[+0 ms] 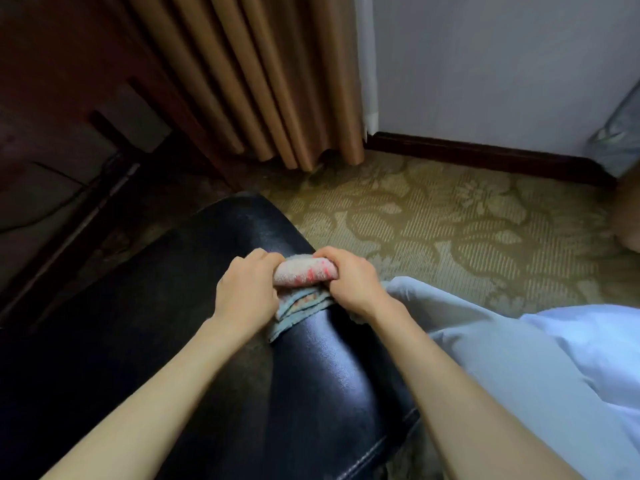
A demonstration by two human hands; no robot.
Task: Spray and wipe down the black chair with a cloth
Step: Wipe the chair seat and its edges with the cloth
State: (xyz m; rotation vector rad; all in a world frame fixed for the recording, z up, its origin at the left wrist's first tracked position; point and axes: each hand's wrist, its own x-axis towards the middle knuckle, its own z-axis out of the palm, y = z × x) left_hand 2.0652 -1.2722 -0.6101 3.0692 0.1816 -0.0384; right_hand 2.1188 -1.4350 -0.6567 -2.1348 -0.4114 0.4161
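Gripping the rolled cloth (304,271) from either end, the left hand (244,289) and right hand (349,280) curl their fingers tight round it, holding it on the black chair (311,375) beside the patterned carpet (450,230).

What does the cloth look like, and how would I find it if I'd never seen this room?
Find the big shiny black leather chair at the bottom of the picture. On its edge nearest the patterned carpet, the left hand and right hand grip a small rolled towel cloth. It alone is pale and fuzzy, with red marks and light-blue folds underneath.
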